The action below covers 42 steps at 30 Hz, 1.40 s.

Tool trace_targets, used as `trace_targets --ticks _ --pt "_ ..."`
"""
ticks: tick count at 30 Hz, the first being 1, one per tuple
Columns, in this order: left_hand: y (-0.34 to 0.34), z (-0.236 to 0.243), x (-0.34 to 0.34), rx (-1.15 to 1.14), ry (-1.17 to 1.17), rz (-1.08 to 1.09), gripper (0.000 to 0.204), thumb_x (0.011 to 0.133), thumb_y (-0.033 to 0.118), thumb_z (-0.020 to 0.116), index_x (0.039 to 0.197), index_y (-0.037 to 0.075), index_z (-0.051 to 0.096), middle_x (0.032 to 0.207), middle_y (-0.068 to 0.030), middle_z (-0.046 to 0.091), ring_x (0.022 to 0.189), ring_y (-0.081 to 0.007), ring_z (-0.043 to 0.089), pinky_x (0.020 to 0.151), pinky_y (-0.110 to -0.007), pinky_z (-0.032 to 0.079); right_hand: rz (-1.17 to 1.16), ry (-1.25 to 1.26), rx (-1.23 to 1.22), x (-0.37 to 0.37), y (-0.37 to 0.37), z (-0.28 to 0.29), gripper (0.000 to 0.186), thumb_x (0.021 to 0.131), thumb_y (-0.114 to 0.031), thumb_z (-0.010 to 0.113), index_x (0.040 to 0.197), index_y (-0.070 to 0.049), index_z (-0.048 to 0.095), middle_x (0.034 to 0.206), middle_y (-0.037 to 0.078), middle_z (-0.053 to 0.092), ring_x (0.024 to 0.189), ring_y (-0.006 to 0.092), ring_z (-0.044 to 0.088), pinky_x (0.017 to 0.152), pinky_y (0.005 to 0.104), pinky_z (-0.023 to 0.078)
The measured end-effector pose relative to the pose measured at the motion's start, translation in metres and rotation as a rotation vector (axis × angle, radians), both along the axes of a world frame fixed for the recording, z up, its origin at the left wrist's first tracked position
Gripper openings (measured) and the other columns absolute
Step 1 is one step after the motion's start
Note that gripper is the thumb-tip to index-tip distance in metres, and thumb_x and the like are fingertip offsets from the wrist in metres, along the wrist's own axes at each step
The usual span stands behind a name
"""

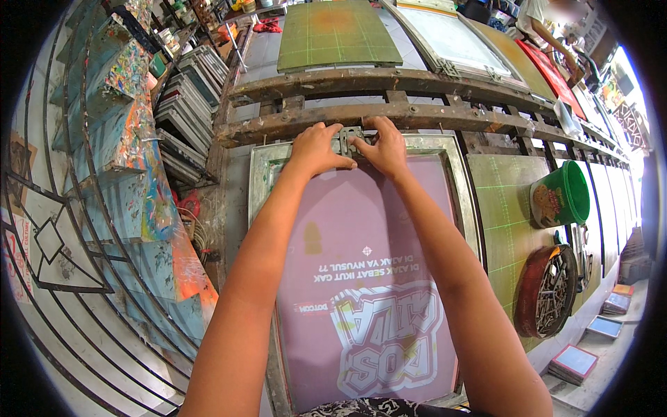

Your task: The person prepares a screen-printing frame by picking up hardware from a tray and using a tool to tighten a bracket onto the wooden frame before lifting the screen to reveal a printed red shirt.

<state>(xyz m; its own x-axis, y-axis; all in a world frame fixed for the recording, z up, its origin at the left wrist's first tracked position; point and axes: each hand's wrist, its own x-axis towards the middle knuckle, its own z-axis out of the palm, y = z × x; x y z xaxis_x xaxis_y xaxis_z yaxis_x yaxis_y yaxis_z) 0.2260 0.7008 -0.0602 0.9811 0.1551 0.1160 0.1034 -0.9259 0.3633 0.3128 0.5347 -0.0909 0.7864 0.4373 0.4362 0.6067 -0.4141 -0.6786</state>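
Note:
A silver-edged screen printing frame (451, 181) with pink mesh and pale lettering artwork lies below me. A small metal clamp (349, 135) joins the middle of its top edge to a rusty rail. My left hand (319, 148) grips the frame's top edge just left of the clamp, fingers curled over it, thumb pointing right. My right hand (381, 147) is closed on the clamp's right side, its thumb lying across the metal.
Stacked screens (191, 104) and paint-smeared blue shelves (121, 215) stand left. Right are green platens (497, 208), a green bucket (560, 194) and a tray of hardware (547, 292). Beyond the rails (278, 94) lie more platens (337, 35) and a person (545, 35), upper right.

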Motion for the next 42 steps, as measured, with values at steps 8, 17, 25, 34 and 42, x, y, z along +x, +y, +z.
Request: trace_targets --ticks 8,17,25,34,42 --pt "0.002 -0.001 0.001 -0.007 0.002 -0.008 0.095 0.05 0.054 0.087 0.131 0.012 0.058 0.112 -0.0168 0.062 0.109 -0.0339 0.06 0.093 -0.043 0.048 -0.071 0.007 -0.102 0.002 0.002 -0.001 0.031 0.073 -0.033 0.078 0.084 -0.006 0.068 0.095 0.007 0.063 0.079 0.0287 0.064 0.07 0.0413 0.051" --pt "-0.001 0.001 0.0 0.001 0.007 0.0 0.094 0.051 0.054 0.087 0.13 0.012 0.059 0.112 -0.0172 0.062 0.11 -0.0344 0.06 0.093 -0.044 0.049 -0.079 0.015 -0.102 0.001 0.002 0.0 0.029 0.074 -0.033 0.077 0.077 -0.006 0.065 0.095 0.007 0.063 0.081 0.0292 0.064 0.071 0.0409 0.051" --pt "0.0 0.001 0.002 -0.007 0.02 -0.006 0.096 0.051 0.055 0.086 0.131 0.012 0.058 0.113 -0.0175 0.062 0.111 -0.0345 0.06 0.093 -0.043 0.049 -0.068 0.079 -0.126 0.005 0.002 -0.004 0.028 0.074 -0.033 0.078 0.08 -0.009 0.066 0.099 0.007 0.063 0.089 0.03 0.064 0.074 0.0415 0.051" --pt "0.0 0.0 0.002 -0.018 -0.001 -0.014 0.096 0.05 0.055 0.087 0.13 0.011 0.059 0.113 -0.0172 0.062 0.109 -0.0339 0.06 0.093 -0.043 0.049 0.009 -0.052 0.001 0.009 0.001 -0.01 0.031 0.074 -0.035 0.078 0.089 -0.01 0.068 0.1 0.007 0.064 0.091 0.0312 0.064 0.075 0.0423 0.051" --pt "-0.001 0.002 0.001 -0.003 0.006 0.001 0.095 0.05 0.054 0.087 0.13 0.012 0.059 0.112 -0.0161 0.062 0.11 -0.0331 0.06 0.093 -0.043 0.049 0.004 0.055 -0.003 0.003 -0.001 -0.003 0.027 0.075 -0.031 0.077 0.087 -0.009 0.068 0.105 0.007 0.064 0.09 0.0298 0.064 0.077 0.0414 0.051"
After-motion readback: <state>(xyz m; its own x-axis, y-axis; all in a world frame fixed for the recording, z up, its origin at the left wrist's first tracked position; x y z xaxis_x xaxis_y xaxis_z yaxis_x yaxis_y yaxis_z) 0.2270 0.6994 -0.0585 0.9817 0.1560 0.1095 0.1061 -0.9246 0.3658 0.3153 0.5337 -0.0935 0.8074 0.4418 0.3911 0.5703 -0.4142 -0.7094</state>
